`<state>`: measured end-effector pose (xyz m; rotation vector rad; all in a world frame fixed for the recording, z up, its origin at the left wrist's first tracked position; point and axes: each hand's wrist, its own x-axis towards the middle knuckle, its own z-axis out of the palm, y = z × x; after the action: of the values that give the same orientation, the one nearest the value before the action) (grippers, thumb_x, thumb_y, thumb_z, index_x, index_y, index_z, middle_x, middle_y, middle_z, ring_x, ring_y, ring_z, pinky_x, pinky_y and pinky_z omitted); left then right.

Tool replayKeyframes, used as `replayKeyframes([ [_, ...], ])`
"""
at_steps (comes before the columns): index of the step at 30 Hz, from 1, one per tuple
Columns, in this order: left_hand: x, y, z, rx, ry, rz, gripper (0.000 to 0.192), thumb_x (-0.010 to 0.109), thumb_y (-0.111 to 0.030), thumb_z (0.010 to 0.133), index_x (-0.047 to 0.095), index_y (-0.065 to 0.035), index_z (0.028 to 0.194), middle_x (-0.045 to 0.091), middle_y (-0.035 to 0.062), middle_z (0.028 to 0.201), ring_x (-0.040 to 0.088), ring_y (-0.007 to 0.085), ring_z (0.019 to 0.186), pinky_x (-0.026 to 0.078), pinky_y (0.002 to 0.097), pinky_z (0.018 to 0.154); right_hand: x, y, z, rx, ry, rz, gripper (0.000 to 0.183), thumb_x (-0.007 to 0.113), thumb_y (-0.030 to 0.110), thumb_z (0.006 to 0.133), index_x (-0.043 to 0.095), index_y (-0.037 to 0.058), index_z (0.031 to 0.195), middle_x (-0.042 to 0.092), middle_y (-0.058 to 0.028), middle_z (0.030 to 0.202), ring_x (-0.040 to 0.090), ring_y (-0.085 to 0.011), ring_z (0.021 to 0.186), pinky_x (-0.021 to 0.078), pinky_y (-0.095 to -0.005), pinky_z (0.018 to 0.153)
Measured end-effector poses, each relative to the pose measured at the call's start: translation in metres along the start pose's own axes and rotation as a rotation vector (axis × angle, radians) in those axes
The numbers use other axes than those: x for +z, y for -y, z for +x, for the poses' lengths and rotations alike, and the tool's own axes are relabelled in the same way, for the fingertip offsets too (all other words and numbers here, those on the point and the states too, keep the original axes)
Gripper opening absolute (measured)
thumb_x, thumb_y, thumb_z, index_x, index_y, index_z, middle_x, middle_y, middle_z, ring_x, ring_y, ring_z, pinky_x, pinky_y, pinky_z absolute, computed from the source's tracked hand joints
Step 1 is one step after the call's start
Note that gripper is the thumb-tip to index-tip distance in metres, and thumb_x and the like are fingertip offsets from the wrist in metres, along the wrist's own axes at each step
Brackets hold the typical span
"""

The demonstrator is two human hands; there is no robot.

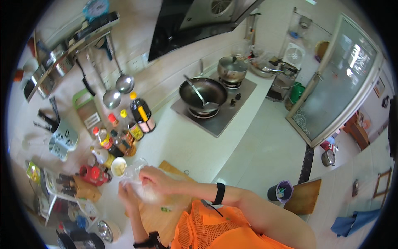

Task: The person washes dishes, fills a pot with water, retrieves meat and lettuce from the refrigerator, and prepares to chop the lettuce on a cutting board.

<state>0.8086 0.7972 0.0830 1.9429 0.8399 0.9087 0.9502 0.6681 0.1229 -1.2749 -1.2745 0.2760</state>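
Observation:
Over a wooden cutting board [147, 221], both hands are closed on a clear plastic bag [144, 193] with pale, blurred contents. My left hand [127, 193] pinches the bag's left side. My right hand [157, 180] grips it higher up, close to the loose crumpled end. A small green piece [165, 209] lies by the bag, too small to name. Just beyond my hands is a white bowl [118, 166] holding pale yellowish pieces.
Several sauce bottles [133, 127] line the wall behind the bowl. Left stand a red appliance [93, 175] and a knife block [85, 188]. A wok [202, 93] with a spatula and a lidded pot [232, 70] sit on the gas hob [217, 123]. A bin [280, 191] stands at right.

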Motion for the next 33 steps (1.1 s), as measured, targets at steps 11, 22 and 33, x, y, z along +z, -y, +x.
replayKeyframes([
  [11,-0.049,-0.075,-0.009,0.171,-0.056,0.222,0.022,0.059,-0.007,0.078,0.042,-0.0005,0.066,0.031,0.0070,0.057,0.029,0.0092,0.054,0.027,0.0268,0.047,-0.028,0.037,0.010,0.150,-0.027,0.100,0.008,0.054,0.001,0.075,0.048,0.0036,0.079,0.049,-0.0110,0.074,0.051,-0.0267,0.069,0.0423,-0.0332,0.063],
  [22,-0.052,0.010,-0.037,-0.216,-0.083,-0.073,0.023,0.052,-0.012,0.088,0.048,-0.0029,0.067,0.036,-0.0058,0.057,0.030,0.0023,0.053,0.025,0.0206,0.045,0.019,0.005,0.041,0.353,0.447,0.081,0.006,0.056,0.003,0.081,0.050,0.0015,0.081,0.053,-0.0057,0.071,0.051,-0.0117,0.068,0.0418,-0.0238,0.065],
  [33,-0.083,0.104,-0.129,-0.571,-0.479,-0.003,0.026,0.047,-0.024,0.092,0.057,0.0001,0.095,0.051,-0.0007,0.067,0.046,0.0066,0.060,0.039,0.0236,0.054,-0.002,-0.054,-0.015,0.496,0.943,-0.067,0.036,0.053,0.018,0.085,0.054,0.0115,0.120,0.058,-0.0097,0.115,0.054,-0.0244,0.103,0.0398,-0.0338,0.094],
])
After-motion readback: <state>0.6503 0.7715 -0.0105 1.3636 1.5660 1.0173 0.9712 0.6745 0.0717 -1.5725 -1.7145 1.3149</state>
